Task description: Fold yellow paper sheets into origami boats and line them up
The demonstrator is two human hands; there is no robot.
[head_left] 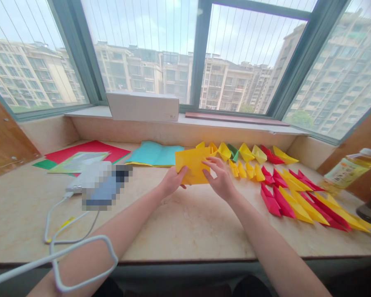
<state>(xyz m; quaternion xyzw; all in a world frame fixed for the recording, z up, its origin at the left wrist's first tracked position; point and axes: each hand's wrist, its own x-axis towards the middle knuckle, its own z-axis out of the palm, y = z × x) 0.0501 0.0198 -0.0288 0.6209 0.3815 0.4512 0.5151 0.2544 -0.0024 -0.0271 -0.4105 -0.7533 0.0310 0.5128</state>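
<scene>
Both hands hold a sheet of yellow paper just above the stone counter, at the middle of the view. My left hand grips its lower left edge with the fingers closed under it. On the right side, my right hand pinches the sheet, thumb on top and fingers curled. The sheet looks folded once.
Rows of folded red and yellow paper boats lie to the right, with smaller folded pieces behind. Teal sheets and red and green sheets lie at the back left. A white device with cables sits left, a bottle far right.
</scene>
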